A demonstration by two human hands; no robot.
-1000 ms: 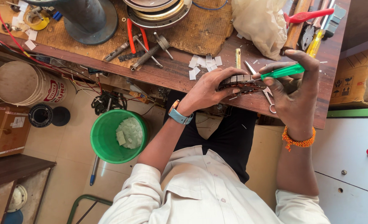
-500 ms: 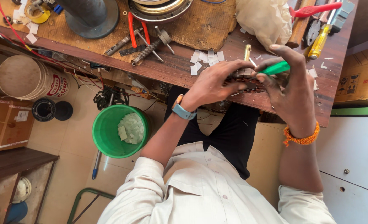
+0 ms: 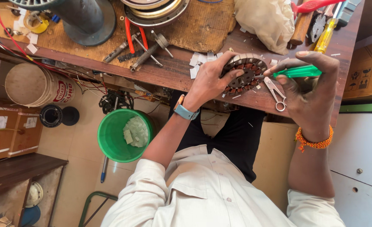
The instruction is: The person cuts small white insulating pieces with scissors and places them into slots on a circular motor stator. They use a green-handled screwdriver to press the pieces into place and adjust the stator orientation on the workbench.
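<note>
A round stator core [image 3: 244,72] with copper windings is seen lying on the front part of the wooden surface [image 3: 169,71]. It is held by the left hand [image 3: 211,80], whose grip is closed on its left rim, with the fingers [image 3: 232,76] spread over the top face. A green-handled tool [image 3: 300,71] is held in the right hand [image 3: 310,94], the grip pinched together on the handle between thumb and forefinger; the tool tip is directed at the right edge of the core, but contact cannot be confirmed.

A small pair of metal snips [image 3: 275,91] is noted on the surface just beside the core, between the two hands. White paper scraps [image 3: 199,63] are scattered just left of the left hand. Further back, red-handled pliers [image 3: 135,35], a crumpled pale bag [image 3: 266,19] and a yellow-handled screwdriver [image 3: 325,35] are recorded.

A blue wristwatch [image 3: 184,112] is worn on the left wrist, an orange thread band [image 3: 315,141] on the right. Below the surface edge, a green bucket [image 3: 115,147] holding pale scraps is seen on the tiled floor.
</note>
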